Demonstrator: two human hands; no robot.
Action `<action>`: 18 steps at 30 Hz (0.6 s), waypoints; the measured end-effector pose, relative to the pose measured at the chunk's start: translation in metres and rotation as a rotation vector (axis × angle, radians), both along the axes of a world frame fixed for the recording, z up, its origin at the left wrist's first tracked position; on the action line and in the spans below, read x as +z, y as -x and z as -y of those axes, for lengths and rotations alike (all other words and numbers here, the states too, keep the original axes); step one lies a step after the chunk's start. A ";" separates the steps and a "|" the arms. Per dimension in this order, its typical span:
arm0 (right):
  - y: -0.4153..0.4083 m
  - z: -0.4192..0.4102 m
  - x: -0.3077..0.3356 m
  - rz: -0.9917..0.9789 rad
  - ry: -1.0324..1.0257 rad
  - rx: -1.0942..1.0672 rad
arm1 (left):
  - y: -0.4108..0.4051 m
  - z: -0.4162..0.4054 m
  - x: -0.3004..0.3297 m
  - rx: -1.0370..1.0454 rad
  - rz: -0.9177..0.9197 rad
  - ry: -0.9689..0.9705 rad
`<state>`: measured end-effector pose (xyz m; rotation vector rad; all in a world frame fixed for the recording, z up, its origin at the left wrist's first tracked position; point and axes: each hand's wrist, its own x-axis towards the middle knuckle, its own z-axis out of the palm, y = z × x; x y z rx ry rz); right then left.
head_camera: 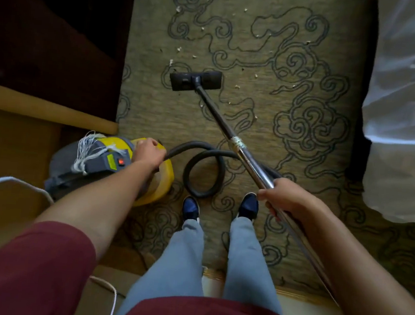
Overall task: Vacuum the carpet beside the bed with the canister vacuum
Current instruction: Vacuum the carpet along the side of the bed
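On the carpet (266, 127) between the bed (407, 99) at our right and dark furniture (48, 43) at our left, the floor head (195, 80) lies flat, well ahead of our feet, with pale crumbs (179, 9) scattered in front of it and to its right. The wand (220, 118) slants back from the head toward us, and our right hand (288, 198) grips its shiny lower part, fingers curled round the metal, thumb on top. The hose (204, 169) makes one loop on the carpet just in front of our shoes (191, 205), between the two hands. Our left hand (149, 152) reaches out over the yellow canister (158, 185), which stands at the carpet's left edge, and holds the hose where it meets the canister, fingers wrapped round it. A red switch (120, 161) glows on the grey top, near the left wrist, and white strings (87, 146) hang over that top. A white cord (11, 180) runs off left across the wooden floor (0, 214).
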<state>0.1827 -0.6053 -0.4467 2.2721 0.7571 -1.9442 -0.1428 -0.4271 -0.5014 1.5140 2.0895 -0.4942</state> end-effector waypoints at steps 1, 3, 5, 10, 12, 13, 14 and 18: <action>0.006 -0.003 -0.005 -0.014 -0.008 -0.010 | 0.015 -0.005 0.000 -0.023 -0.035 -0.032; 0.020 -0.011 -0.018 -0.037 -0.025 -0.022 | 0.051 -0.016 -0.004 -0.073 -0.105 -0.093; 0.033 -0.018 -0.029 -0.051 -0.041 -0.045 | 0.088 -0.023 -0.009 -0.135 -0.198 -0.153; 0.066 -0.034 -0.056 -0.087 -0.064 -0.115 | 0.163 -0.039 -0.037 -0.178 -0.428 -0.062; 0.080 -0.042 -0.065 -0.114 -0.059 -0.128 | 0.181 -0.039 -0.053 -0.068 -0.442 0.032; 0.087 -0.045 -0.069 -0.123 -0.057 -0.132 | 0.184 -0.036 -0.061 -0.018 -0.425 0.049; 0.092 -0.049 -0.072 -0.124 -0.057 -0.135 | 0.184 -0.035 -0.068 0.009 -0.416 0.049; 0.106 -0.063 -0.068 -0.125 -0.050 -0.184 | 0.175 -0.030 -0.074 0.008 -0.496 -0.016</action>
